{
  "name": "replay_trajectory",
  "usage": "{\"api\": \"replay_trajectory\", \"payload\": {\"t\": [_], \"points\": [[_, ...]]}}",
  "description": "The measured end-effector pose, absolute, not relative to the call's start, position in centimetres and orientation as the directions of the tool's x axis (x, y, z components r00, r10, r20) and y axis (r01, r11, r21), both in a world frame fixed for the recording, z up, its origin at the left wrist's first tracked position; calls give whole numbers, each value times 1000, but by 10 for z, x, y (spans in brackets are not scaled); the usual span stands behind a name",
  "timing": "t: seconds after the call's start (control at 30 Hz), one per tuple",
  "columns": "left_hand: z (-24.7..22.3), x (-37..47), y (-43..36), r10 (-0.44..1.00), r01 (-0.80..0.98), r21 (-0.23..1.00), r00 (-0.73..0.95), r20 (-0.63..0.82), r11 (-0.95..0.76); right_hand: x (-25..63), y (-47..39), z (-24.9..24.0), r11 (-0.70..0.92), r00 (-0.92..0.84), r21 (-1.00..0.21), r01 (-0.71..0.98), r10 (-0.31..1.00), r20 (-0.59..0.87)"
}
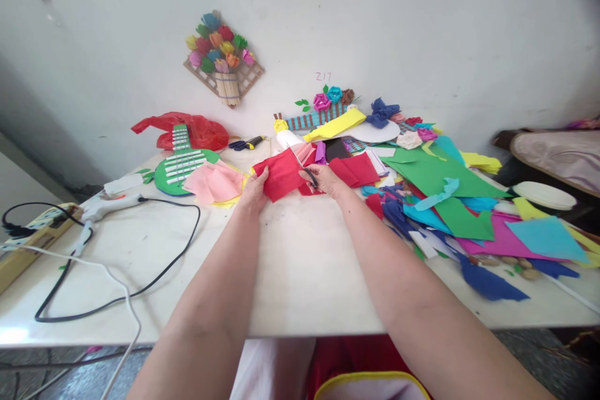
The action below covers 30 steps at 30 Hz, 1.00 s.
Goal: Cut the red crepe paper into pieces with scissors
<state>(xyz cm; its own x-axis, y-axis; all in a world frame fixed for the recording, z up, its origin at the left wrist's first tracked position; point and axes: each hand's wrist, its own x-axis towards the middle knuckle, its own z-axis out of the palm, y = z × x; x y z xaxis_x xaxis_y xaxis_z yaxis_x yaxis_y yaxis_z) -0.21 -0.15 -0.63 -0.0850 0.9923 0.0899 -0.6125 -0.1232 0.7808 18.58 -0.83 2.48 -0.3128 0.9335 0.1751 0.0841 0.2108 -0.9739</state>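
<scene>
A piece of red paper [280,176] is pinched at its left edge by my left hand [255,190]. My right hand [323,180] grips scissors [310,176] by their dark handles at the right side of this paper, with the blades pointing up and left over it. More red paper [359,170] lies just right of my right hand. Pink crepe paper [214,182] rests left of my left hand, partly over a green guitar-like shape [180,165] with white strips.
A glue gun [110,205] with a black cord and a power strip [42,234] lie at the left. Yellow-black pliers [247,143] sit near the wall. Green paper [450,175] and many colored scraps cover the right side. A paper flower basket [228,87] hangs above.
</scene>
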Motion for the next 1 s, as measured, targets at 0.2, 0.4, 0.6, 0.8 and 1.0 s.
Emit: {"api": "replay_trajectory", "payload": {"t": [0.2,0.4,0.6,0.8,1.0], "points": [[-5,-1,-3,992,-617,777,-86,90,-124,185,-13,29,183,-300,-979,90,942,149],[-8,-3,-1,994,-614,782,-54,98,-111,190,-7,22,163,-339,-977,136,934,108],[-7,-2,-3,995,-603,794,-8,98,-83,193,-7,20,205,-358,-972,115,921,152],[-6,-1,-4,998,-579,814,-2,67,-56,193,-8,21,194,-339,-977,85,928,154],[-6,0,-5,997,-581,811,10,83,-62,193,-6,21,173,-335,-982,80,932,137]]}}
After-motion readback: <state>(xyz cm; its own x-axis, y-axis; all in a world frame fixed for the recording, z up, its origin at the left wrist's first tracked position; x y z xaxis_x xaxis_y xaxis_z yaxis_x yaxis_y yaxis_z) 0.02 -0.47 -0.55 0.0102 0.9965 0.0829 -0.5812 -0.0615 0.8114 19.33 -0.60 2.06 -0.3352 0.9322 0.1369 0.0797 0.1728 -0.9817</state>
